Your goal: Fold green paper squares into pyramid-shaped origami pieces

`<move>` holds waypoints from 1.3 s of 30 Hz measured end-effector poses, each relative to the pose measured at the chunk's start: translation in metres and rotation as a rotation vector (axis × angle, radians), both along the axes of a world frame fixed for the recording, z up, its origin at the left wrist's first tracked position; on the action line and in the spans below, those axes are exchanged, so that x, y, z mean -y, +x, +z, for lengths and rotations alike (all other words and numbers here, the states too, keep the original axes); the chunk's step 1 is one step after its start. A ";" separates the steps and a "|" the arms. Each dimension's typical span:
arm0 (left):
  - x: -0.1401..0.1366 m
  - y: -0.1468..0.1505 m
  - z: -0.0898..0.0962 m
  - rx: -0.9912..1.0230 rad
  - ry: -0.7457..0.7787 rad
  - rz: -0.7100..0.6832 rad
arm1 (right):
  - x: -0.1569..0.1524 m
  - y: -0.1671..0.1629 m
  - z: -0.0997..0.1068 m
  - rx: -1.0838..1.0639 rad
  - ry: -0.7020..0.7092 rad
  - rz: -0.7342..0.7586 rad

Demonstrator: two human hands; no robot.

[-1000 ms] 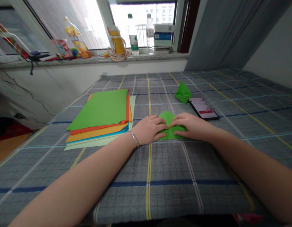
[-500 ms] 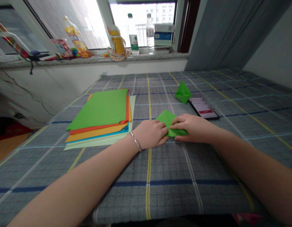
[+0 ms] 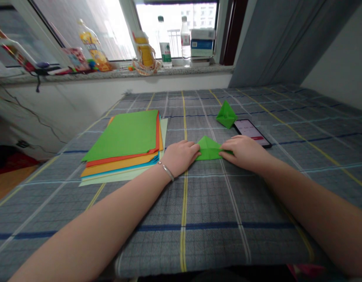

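A folded green paper [image 3: 209,149] lies on the checked cloth between my hands, its peak pointing away from me and its near edge straight. At its left corner, my left hand [image 3: 181,156] is closed, fingertips gripping the edge. My right hand [image 3: 244,152] pinches the right corner, thumb on the near side. The parts of the paper under my fingers are hidden. Beyond my right hand stands a finished-looking green paper shape [image 3: 227,115] with a pointed top, touching or nearly touching a phone [image 3: 251,131] with its screen lit.
Left of my hands lies a stack of coloured paper sheets [image 3: 128,135], green on top. The checked cloth [image 3: 186,207] covers the whole table. On the windowsill stand a green-labelled water bottle [image 3: 165,49], another clear bottle [image 3: 185,43], a yellow flask [image 3: 146,53] and boxes [image 3: 202,44].
The near part of the green paper has been folded up, leaving a straight near edge. My hands have moved apart to its two side corners and slightly away from me.
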State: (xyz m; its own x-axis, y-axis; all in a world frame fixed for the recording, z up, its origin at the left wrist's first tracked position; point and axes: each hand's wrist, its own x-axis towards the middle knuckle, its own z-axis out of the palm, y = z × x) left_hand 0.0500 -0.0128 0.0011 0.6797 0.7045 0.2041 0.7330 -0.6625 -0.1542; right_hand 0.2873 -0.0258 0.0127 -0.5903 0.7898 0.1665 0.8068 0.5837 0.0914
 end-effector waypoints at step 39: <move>-0.045 -0.024 -0.018 0.426 -0.395 -0.087 | -0.021 0.001 -0.027 -0.043 -0.084 -0.135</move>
State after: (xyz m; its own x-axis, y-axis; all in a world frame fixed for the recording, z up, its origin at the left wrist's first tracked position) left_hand 0.0264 0.0319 -0.0174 0.6541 0.7280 0.2055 0.6162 -0.6704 0.4133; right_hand 0.2886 -0.0049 -0.0139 -0.4713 0.8738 0.1198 0.8807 0.4736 0.0102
